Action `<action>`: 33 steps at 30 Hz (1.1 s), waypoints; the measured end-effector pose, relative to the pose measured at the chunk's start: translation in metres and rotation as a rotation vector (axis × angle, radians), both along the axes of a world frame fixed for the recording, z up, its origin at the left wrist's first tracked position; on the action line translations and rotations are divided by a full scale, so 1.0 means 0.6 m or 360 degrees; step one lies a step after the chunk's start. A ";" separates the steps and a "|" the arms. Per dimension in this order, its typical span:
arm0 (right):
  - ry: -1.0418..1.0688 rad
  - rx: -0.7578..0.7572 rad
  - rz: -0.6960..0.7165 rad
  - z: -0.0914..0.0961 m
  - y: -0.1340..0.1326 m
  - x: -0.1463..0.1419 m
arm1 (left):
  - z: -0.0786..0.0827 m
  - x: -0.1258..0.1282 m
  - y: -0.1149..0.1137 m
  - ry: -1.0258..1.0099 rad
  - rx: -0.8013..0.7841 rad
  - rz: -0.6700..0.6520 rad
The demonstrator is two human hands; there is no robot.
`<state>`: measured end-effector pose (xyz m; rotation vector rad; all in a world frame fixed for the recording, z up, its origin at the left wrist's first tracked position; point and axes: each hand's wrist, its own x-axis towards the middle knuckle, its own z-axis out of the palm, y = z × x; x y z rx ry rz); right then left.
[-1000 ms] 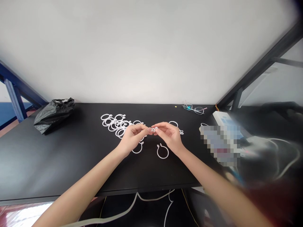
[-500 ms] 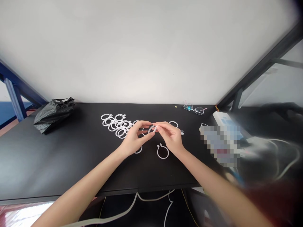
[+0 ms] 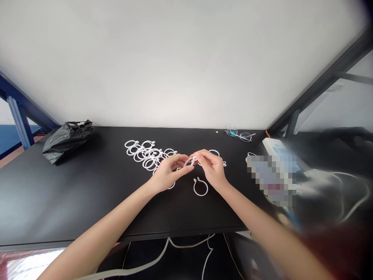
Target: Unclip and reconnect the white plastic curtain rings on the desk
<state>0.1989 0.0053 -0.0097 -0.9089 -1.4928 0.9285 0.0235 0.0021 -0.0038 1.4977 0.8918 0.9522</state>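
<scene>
Between my two hands is a white plastic curtain ring (image 3: 189, 161), held just above the table. My left hand (image 3: 168, 173) grips its left side with thumb and fingers. At its upper right, my right hand (image 3: 210, 165) pinches the ring near its ends; the fingertips partly hide whether these are joined. An open ring (image 3: 201, 188) with a gap at its top lies on the table below my right hand. Several closed-looking rings (image 3: 144, 153) form a loose pile left of my left hand. Behind my right hand another ring (image 3: 214, 151) is partly covered.
On the black table (image 3: 72, 202) a crumpled black plastic bag (image 3: 68, 140) sits at the far left. Eyeglasses (image 3: 239, 135) lie near the wall at the back right. A white box (image 3: 278, 151) and a blurred-out object (image 3: 271, 181) are at the right. A pale cable (image 3: 145, 265) hangs below the front edge.
My left fingers have closed in a little, and the held ring has shifted slightly right and turned between my hands. The rings on the table stay in place.
</scene>
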 end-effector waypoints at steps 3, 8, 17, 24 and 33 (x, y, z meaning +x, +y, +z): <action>0.0007 0.0032 -0.0010 -0.001 -0.001 0.000 | 0.001 0.001 0.000 -0.0017 0.0013 -0.0017; -0.0010 0.0077 -0.0010 0.000 -0.004 -0.002 | 0.005 0.004 -0.002 -0.0075 -0.0002 -0.0020; -0.0120 0.0174 -0.0205 -0.007 -0.006 -0.008 | 0.005 0.007 -0.002 -0.0064 0.0039 -0.0034; -0.0090 0.0149 -0.0165 -0.007 -0.004 -0.005 | -0.001 -0.003 0.002 0.0396 0.0429 0.0101; -0.0655 0.0254 0.0279 -0.003 -0.009 0.011 | -0.010 -0.060 0.042 0.1701 0.1155 0.0689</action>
